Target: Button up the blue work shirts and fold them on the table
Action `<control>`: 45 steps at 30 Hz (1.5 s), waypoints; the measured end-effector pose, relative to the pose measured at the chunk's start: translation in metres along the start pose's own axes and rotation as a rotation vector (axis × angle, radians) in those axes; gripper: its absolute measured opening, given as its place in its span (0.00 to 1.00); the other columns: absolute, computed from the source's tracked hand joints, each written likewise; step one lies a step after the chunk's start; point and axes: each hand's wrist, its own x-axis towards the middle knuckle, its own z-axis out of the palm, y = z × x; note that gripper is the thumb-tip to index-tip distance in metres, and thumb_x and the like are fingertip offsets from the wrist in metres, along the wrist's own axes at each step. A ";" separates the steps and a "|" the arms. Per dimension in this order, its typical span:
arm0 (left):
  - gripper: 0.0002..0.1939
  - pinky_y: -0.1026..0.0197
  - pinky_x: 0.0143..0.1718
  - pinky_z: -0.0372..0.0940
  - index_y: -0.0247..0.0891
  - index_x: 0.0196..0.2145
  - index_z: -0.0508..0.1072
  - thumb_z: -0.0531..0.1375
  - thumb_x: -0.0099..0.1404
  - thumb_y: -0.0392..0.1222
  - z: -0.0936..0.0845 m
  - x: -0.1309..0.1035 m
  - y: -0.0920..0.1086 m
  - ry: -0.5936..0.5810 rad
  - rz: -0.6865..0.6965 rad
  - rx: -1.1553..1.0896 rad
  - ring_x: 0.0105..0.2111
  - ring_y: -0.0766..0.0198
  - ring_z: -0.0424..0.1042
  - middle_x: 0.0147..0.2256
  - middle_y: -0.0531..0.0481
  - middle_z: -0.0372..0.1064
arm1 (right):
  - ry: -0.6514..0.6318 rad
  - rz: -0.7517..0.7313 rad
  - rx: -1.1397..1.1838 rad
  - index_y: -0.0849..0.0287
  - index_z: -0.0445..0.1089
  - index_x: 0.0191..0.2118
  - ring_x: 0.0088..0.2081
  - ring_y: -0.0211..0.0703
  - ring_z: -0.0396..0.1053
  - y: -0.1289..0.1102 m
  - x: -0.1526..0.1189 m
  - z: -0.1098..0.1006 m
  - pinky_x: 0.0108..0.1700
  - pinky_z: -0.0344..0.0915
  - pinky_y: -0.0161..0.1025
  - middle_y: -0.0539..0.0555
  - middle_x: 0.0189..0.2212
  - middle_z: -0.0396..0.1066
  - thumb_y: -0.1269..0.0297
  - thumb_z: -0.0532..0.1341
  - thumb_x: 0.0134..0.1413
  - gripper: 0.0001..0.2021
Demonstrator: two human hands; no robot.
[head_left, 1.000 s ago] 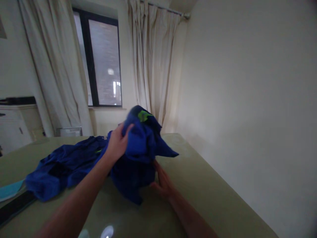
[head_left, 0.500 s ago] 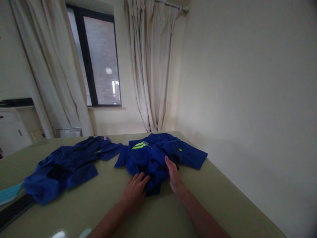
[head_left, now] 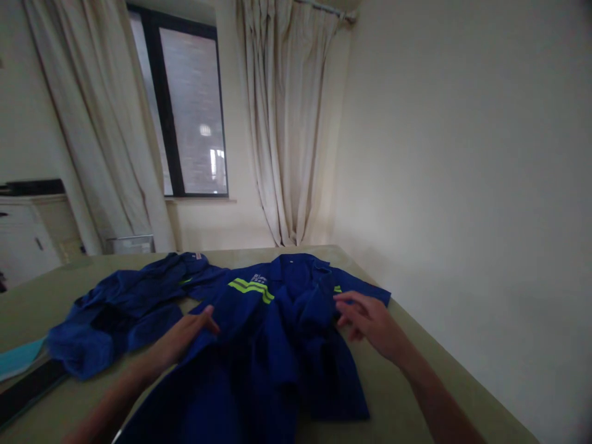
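A dark blue work jacket (head_left: 259, 333) with yellow-and-grey reflective strips is spread across the table in front of me. Its collar points to the window and its lower part runs out of the bottom of the view. At the jacket's left edge, my left hand (head_left: 192, 333) rests against the cloth, thumb and finger apart. My right hand (head_left: 370, 320) hovers by the right chest, fingers loosely bent and apart, with no cloth visibly gripped. The cloth on that side is bunched in folds.
Another blue garment (head_left: 124, 308) lies crumpled on the table (head_left: 439, 394) at left. Near it are a light blue face mask (head_left: 21, 359) and a dark strip (head_left: 32, 391). A wall (head_left: 485, 185) borders the table's right side.
The jacket went from a bunched heap to spread out toward me, its front strip now fully showing. My hands moved apart, left hand leftward and right hand rightward.
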 end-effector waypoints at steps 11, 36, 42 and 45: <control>0.28 0.44 0.57 0.62 0.41 0.64 0.68 0.48 0.73 0.54 0.104 0.044 0.002 -0.109 0.223 0.810 0.60 0.43 0.63 0.65 0.43 0.64 | 0.163 0.016 -0.676 0.61 0.66 0.63 0.60 0.69 0.65 0.049 0.142 0.081 0.58 0.62 0.57 0.74 0.64 0.61 0.47 0.66 0.60 0.32; 0.21 0.41 0.57 0.65 0.44 0.55 0.76 0.49 0.72 0.34 0.127 -0.013 0.042 -0.105 0.295 0.788 0.56 0.47 0.72 0.55 0.42 0.75 | 0.001 -0.136 -0.714 0.56 0.72 0.43 0.38 0.49 0.72 0.058 0.051 0.029 0.41 0.63 0.40 0.57 0.37 0.75 0.58 0.54 0.69 0.12; 0.19 0.29 0.63 0.53 0.46 0.56 0.75 0.53 0.73 0.47 0.120 -0.027 0.043 -0.139 0.328 0.778 0.65 0.39 0.62 0.62 0.41 0.69 | -0.296 -0.166 -0.444 0.55 0.70 0.22 0.26 0.42 0.66 0.035 0.048 -0.029 0.33 0.60 0.38 0.50 0.21 0.70 0.52 0.55 0.63 0.21; 0.20 0.43 0.56 0.66 0.53 0.54 0.77 0.55 0.70 0.59 0.122 -0.049 0.053 -0.275 0.444 0.595 0.57 0.45 0.72 0.57 0.48 0.74 | -0.433 -0.111 -0.511 0.54 0.72 0.20 0.25 0.44 0.68 0.044 0.048 -0.026 0.33 0.63 0.39 0.50 0.19 0.71 0.53 0.66 0.52 0.14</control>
